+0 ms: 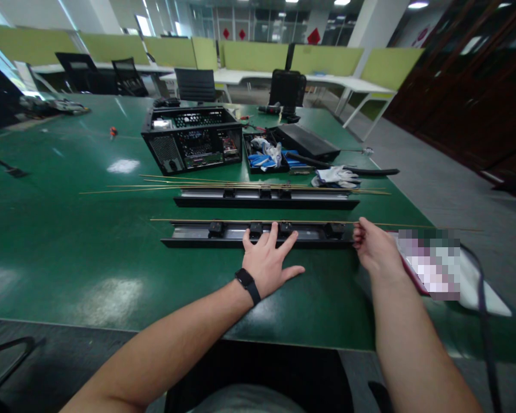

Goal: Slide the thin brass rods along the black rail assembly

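A long black metal channel point(198, 243) with a silvery inside lies crosswise in front of me, with several small black blocks point(216, 229) set along it. My left hand point(267, 258), wearing a watch, rests on the channel with its fingers spread, fingertips near the middle blocks. My right hand point(373, 245) is closed at the channel's right end, its fingertips pinching a thin brass-coloured rod point(189, 221). The rod runs along the back of the channel and sticks out past both ends. Parallel behind lies a second channel point(249, 202), with several similar thin rods point(163, 181) across it.
An open black computer case point(206, 158) stands behind the channels. Right of it are a tray point(247, 166) holding gloves, a flat black box point(307, 142), a black tube point(370, 171) and a white glove point(336, 176). A blurred-out flat item point(434, 267) lies by my right forearm.
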Action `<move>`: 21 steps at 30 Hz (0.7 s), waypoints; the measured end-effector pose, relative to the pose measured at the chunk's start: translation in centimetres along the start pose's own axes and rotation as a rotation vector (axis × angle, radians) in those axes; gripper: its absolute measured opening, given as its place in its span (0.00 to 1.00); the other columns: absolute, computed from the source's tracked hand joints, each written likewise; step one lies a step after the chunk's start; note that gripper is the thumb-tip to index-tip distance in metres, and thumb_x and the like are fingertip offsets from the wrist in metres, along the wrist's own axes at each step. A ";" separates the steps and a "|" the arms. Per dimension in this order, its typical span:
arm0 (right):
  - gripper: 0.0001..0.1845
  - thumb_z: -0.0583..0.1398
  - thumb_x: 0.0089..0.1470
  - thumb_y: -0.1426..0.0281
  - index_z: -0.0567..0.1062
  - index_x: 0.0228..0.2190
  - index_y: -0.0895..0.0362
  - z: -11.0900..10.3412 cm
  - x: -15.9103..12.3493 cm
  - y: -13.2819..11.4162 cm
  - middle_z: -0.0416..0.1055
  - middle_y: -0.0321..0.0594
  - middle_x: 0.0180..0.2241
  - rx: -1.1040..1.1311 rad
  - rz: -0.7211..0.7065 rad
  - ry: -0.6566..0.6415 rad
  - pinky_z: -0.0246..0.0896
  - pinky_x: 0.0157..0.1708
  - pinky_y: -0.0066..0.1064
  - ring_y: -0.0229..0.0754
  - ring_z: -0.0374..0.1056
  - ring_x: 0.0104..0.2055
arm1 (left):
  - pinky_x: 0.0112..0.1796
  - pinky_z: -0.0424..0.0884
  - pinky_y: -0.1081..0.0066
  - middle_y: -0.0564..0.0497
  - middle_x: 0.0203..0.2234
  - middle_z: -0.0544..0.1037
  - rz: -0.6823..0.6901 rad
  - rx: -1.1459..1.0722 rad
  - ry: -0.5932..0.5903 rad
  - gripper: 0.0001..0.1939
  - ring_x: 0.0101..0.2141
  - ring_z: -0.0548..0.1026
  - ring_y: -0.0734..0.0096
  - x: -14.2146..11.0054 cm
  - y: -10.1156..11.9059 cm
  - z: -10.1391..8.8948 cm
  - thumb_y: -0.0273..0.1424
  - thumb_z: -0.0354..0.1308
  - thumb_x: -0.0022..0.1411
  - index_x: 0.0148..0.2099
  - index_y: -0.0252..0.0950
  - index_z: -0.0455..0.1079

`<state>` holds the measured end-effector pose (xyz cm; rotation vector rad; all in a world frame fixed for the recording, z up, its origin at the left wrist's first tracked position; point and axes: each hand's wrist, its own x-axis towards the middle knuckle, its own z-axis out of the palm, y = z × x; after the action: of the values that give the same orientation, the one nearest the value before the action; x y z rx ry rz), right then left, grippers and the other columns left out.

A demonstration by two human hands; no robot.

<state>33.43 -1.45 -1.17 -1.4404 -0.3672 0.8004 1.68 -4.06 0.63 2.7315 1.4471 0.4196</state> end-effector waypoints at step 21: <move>0.20 0.75 0.61 0.54 0.78 0.33 0.54 1.0 -0.5 0.9 0.79 0.39 0.27 -0.075 -0.076 -0.019 0.58 0.20 0.27 0.37 0.72 0.24 | 0.69 0.59 0.23 0.33 0.81 0.61 0.004 0.006 0.012 0.43 0.68 0.74 0.38 0.0 0.0 0.2 0.65 0.57 0.74 0.82 0.57 0.62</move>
<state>32.23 -1.12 -1.84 -1.4805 -0.4679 0.7454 1.74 -4.05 0.42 2.7424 1.4482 0.4332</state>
